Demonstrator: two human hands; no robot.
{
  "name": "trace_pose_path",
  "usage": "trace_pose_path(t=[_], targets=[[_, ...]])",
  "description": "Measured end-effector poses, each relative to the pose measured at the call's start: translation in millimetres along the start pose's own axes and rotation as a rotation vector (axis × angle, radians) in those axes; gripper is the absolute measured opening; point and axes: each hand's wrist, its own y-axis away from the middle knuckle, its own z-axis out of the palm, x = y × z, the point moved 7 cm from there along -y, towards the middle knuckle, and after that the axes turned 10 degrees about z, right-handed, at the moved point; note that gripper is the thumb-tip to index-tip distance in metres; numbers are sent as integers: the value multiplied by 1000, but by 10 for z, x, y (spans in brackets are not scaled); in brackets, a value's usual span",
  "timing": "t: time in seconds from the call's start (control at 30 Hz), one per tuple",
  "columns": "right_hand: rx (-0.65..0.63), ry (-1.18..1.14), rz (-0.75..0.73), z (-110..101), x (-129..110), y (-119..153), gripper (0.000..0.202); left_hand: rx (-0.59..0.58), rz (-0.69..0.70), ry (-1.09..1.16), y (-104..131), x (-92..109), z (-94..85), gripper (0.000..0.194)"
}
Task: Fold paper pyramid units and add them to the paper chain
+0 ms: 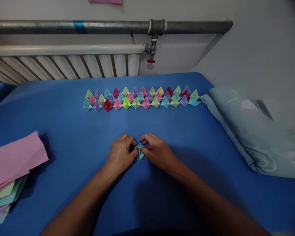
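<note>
A small light-blue folded paper piece (140, 154) is between my two hands, over the blue surface (88, 131). My left hand (123, 151) grips its left edge, thumb against the paper and fingers curled. From the right side, my right hand (156, 149) pinches the same piece with thumb and bent fingers. Beyond my hands lie several small folded paper boats (146, 103) in rows, in pink, green, purple, blue, red and yellow.
A stack of coloured paper sheets (17, 154), pink on top, lies at the left. On the right rests a folded grey-blue blanket (245, 131). Behind the surface are a white radiator (86, 65) and a metal pipe (113, 27) with a red-handled valve (151, 61).
</note>
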Motion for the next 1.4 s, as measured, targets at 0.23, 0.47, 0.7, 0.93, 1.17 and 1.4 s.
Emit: trace_pose_path(t=[0.23,0.47,0.7,0.93,1.17,1.4], targets=[[-58,-71,2,-38,-33,25,18,-4,29,-16,17,-8,19,2],[-67,-35,10,-17,-32,44,18,-13,69,-9,31,23,15,3],[-53,77,6,26,-50,29,18,-37,53,-30,17,13,44,3],[-48,55,-35,34,-65,48,20,-42,40,-38,21,16,42,4],[43,-236,27,-177,110,46,14,8,-75,278,56,-128,-81,19],[20,-169,-125,-213,-30,136,11,114,-24,319,45,-97,-110,19]])
